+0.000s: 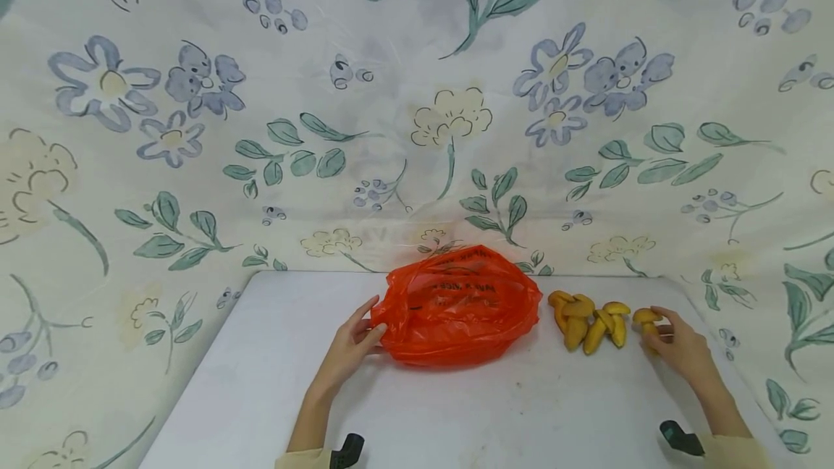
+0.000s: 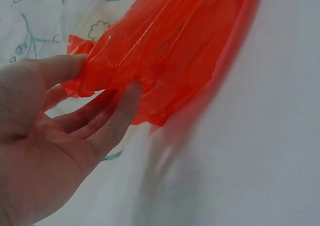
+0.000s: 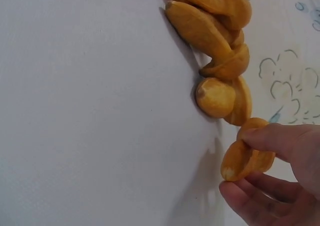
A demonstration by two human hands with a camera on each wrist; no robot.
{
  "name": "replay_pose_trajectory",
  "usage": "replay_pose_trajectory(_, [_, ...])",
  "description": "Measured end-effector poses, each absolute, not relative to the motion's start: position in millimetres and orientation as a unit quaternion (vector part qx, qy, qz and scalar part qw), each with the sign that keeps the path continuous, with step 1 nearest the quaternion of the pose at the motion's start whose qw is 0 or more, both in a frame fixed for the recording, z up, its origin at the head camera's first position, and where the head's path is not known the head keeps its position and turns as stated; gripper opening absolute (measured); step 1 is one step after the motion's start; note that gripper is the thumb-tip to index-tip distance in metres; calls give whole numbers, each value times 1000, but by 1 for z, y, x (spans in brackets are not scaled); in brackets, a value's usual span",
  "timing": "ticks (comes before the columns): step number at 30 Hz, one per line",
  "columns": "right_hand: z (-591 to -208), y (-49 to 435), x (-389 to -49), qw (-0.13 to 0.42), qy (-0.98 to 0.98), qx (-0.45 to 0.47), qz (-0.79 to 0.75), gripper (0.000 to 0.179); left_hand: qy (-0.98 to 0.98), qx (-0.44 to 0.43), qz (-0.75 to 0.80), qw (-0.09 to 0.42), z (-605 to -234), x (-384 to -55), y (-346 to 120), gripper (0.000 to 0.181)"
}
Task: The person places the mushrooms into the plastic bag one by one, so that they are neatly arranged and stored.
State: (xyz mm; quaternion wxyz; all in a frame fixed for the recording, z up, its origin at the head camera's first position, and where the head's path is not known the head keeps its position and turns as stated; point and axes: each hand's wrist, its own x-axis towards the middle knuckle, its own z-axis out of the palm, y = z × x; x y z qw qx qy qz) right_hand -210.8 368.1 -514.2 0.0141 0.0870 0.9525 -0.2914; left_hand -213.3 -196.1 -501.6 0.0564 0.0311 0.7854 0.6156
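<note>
A red plastic bag with dark printing lies puffed up near the back of the white table. At its left end my left hand holds the bag's edge, thumb on one side and fingers on the other; the left wrist view shows the thin crumpled plastic between them. On the far right my right hand pinches a yellow-orange mushroom between thumb and fingers. In the right wrist view, the held mushroom's stem points toward the camera, with part of its cap behind the thumb.
Several similar mushrooms lie bunched together between the bag and my right hand. The white table meets a flower-patterned cloth at its back and sides.
</note>
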Motion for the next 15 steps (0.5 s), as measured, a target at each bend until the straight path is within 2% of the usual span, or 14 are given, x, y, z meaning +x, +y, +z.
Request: replay_pose_trajectory(15, [-511,353,-213,-3,953,77,-292,62,790,37,609,56,-506,-217,-191,59])
